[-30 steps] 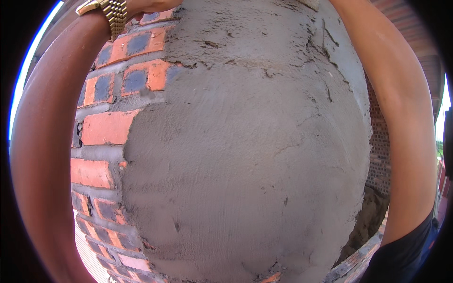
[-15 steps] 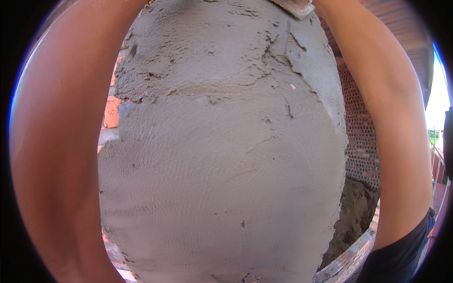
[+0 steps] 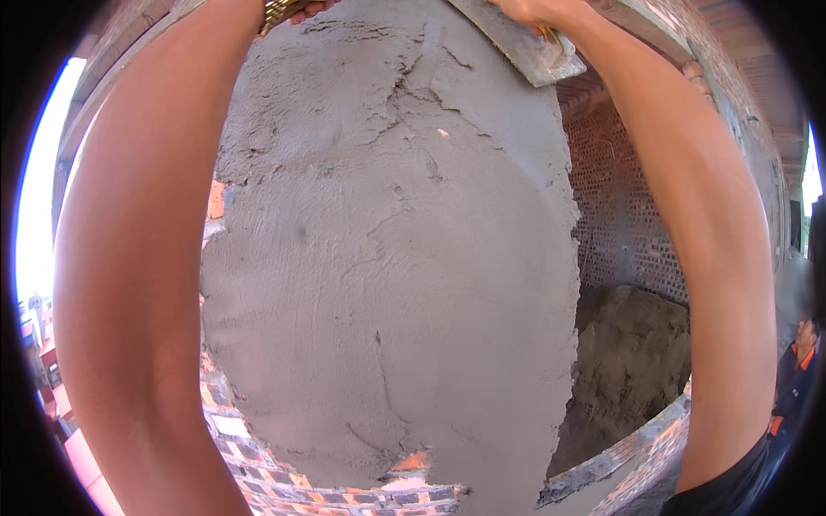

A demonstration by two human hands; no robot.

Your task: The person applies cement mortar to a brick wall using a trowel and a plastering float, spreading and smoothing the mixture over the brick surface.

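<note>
Wet grey plaster (image 3: pixel 387 241) covers the brick wall face in front of me, with rough ridges and cracks across its upper part. At the top right, my right hand (image 3: pixel 529 10) is closed on a plastering trowel (image 3: pixel 516 43). Its flat, mortar-smeared blade lies against or close to the plaster's upper right edge. My left hand (image 3: pixel 311 10) is at the top edge, below a gold-coloured wristband (image 3: pixel 279 12). Its fingers look curled in; most of the hand is out of view, and so is whatever it may hold.
Bare bricks (image 3: pixel 284 482) show along the plaster's lower left edge, with an orange brick patch (image 3: pixel 411 462) at the bottom. To the right are a perforated brick wall (image 3: pixel 615 198), a sand-like heap (image 3: pixel 637 361) and a low ledge (image 3: pixel 619 460). A person (image 3: pixel 800 370) is at the far right.
My view has shifted, showing more of the lower brickwork and the right side. My right hand and the trowel now show lower in the picture; fingers of my left hand have come into view.
</note>
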